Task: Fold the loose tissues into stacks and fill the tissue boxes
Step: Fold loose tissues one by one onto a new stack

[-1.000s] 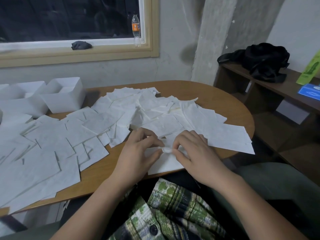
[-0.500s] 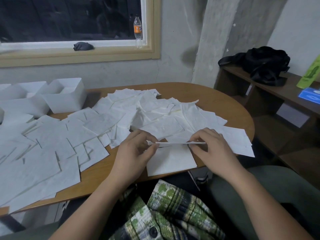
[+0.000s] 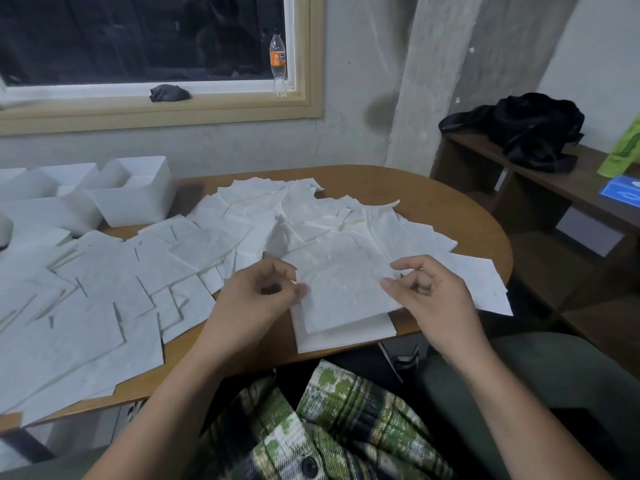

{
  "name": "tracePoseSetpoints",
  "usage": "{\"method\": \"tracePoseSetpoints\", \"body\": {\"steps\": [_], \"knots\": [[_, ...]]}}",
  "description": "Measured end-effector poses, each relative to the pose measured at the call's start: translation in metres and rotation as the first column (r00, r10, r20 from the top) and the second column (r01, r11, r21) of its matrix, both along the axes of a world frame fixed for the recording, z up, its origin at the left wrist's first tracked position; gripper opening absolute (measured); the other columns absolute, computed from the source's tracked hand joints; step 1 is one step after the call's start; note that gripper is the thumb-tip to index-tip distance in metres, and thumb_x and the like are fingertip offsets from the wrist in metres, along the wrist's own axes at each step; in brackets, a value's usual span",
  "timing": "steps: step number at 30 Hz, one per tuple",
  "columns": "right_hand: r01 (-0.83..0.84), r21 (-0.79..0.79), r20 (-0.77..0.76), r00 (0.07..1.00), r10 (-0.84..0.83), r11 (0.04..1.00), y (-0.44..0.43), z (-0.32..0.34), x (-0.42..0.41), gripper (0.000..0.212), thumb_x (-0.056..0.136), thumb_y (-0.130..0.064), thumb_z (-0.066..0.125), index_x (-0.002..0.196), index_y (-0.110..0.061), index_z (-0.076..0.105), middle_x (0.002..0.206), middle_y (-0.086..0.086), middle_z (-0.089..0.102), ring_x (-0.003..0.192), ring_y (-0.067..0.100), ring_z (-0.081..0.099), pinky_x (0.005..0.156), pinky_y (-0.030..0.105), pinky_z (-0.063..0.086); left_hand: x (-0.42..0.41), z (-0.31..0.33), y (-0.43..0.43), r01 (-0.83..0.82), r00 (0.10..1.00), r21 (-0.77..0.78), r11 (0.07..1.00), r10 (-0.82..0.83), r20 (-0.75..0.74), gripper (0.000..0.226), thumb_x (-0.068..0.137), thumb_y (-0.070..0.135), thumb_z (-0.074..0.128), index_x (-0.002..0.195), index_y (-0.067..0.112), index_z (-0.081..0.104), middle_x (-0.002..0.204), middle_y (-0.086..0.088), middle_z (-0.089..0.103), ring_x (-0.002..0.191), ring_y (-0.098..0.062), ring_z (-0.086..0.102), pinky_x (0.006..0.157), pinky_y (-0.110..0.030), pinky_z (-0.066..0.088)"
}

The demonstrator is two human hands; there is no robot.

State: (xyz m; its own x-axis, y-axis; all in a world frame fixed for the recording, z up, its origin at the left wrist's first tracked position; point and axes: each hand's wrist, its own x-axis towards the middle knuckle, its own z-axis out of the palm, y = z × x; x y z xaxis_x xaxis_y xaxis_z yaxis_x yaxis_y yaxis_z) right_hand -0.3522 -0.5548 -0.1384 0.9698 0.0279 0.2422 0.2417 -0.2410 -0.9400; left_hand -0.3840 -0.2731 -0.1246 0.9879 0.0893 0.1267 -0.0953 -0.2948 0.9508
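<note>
Many loose white tissues (image 3: 104, 292) lie spread over the round wooden table (image 3: 433, 202). Near the front edge sits a small stack of tissues (image 3: 346, 337). One tissue (image 3: 346, 285) is held flat just above that stack. My left hand (image 3: 259, 296) pinches its left edge and my right hand (image 3: 433, 292) pinches its right edge between thumb and forefinger. Open white tissue boxes (image 3: 138, 202) stand at the back left of the table; the nearest one holds some tissues.
A plastic bottle (image 3: 278, 60) and a dark cloth (image 3: 169, 92) sit on the window sill. To the right a wooden shelf (image 3: 554, 178) carries a black bag (image 3: 530, 133), a green packet (image 3: 623, 150) and a blue pack (image 3: 623, 194).
My hands moved apart and drew a tissue out. It was edge-on half a second ago and now lies spread flat over the stack.
</note>
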Motion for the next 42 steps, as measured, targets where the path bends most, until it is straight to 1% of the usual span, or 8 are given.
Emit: {"method": "tracePoseSetpoints", "body": {"steps": [3,7,11,16,27,32,37,42], "knots": [[-0.009,-0.090,-0.029,1.000,0.006,0.996,0.000,-0.008,-0.001,0.020,0.091,-0.026,0.085,0.106,-0.026,0.071,0.074,0.005,0.070,0.083,0.028,0.069,0.088,0.026,0.055,-0.002,0.003,0.004,0.028,0.994,0.105,0.994,-0.016,-0.112,0.014,0.091,0.029,0.084,0.097,0.023,0.072,0.088,0.003,0.080,0.092,-0.018,0.075,0.099,-0.049,0.053],[-0.003,-0.252,-0.026,1.000,-0.004,0.968,0.001,-0.010,-0.005,0.018,0.090,-0.030,0.086,0.101,-0.030,0.071,0.074,-0.003,0.072,0.072,0.012,0.064,0.071,0.014,0.048,-0.004,0.005,0.004,0.065,0.985,0.249,0.966,-0.022,-0.173,0.014,0.090,0.030,0.083,0.096,0.024,0.072,0.091,0.011,0.081,0.092,-0.007,0.075,0.097,-0.045,0.055],[-0.002,-0.299,-0.016,1.000,-0.003,0.954,0.003,-0.012,-0.008,0.018,0.089,-0.029,0.088,0.097,-0.030,0.072,0.073,-0.002,0.069,0.069,0.012,0.059,0.066,0.012,0.045,-0.003,0.002,0.004,0.042,0.986,0.362,0.931,0.020,-0.166,0.014,0.089,0.032,0.083,0.092,0.029,0.070,0.088,0.017,0.080,0.084,0.005,0.070,0.084,-0.035,0.056],[0.008,-0.337,0.009,1.000,-0.005,0.942,0.005,-0.016,-0.008,0.018,0.087,-0.027,0.089,0.094,-0.029,0.072,0.071,-0.002,0.065,0.068,0.014,0.056,0.063,0.014,0.044,0.002,-0.004,0.005,0.032,0.985,0.454,0.890,0.050,-0.167,0.019,0.087,0.037,0.082,0.096,0.035,0.065,0.088,0.018,0.078,0.083,0.005,0.067,0.072,-0.028,0.053],[0.037,-0.403,0.031,0.999,-0.027,0.915,0.004,-0.015,-0.010,0.020,0.087,-0.029,0.088,0.098,-0.029,0.071,0.069,-0.005,0.064,0.068,0.010,0.058,0.063,0.013,0.045,0.000,-0.005,0.002,0.038,0.989,0.487,0.872,0.039,-0.145,0.027,0.085,0.040,0.085,0.099,0.038,0.062,0.086,0.016,0.077,0.082,0.006,0.065,0.066,-0.026,0.051],[0.095,-0.444,0.130,0.991,-0.041,0.891,-0.004,-0.018,-0.006,0.017,0.089,-0.031,0.085,0.094,-0.030,0.069,0.072,-0.005,0.059,0.069,0.014,0.055,0.071,0.017,0.045,0.001,-0.006,0.001,0.035,0.994,0.503,0.864,0.023,-0.109,0.035,0.082,0.036,0.088,0.101,0.037,0.058,0.080,0.017,0.075,0.076,0.002,0.066,0.063,-0.027,0.049],[0.221,-0.571,0.260,0.962,-0.081,0.791,-0.033,-0.015,0.013,0.008,0.094,-0.028,0.078,0.095,-0.028,0.070,0.093,-0.015,0.061,0.088,0.005,0.060,0.076,0.024,0.052,0.003,-0.014,0.001,-0.048,0.999,0.469,0.882,0.047,0.013,0.023,0.090,0.039,0.080,0.102,0.037,0.061,0.077,0.013,0.071,0.076,-0.002,0.066,0.063,-0.029,0.049],[0.264,-0.749,0.259,0.961,-0.099,0.608,-0.053,-0.007,0.042,0.015,0.097,-0.036,0.073,0.107,-0.025,0.069,0.107,-0.011,0.061,0.102,0.014,0.058,0.081,0.036,0.053,0.003,-0.020,-0.004,-0.069,0.996,0.469,0.880,0.031,0.089,0.017,0.093,0.039,0.079,0.100,0.038,0.063,0.076,0.011,0.070,0.079,0.000,0.065,0.061,-0.022,0.042]]}}
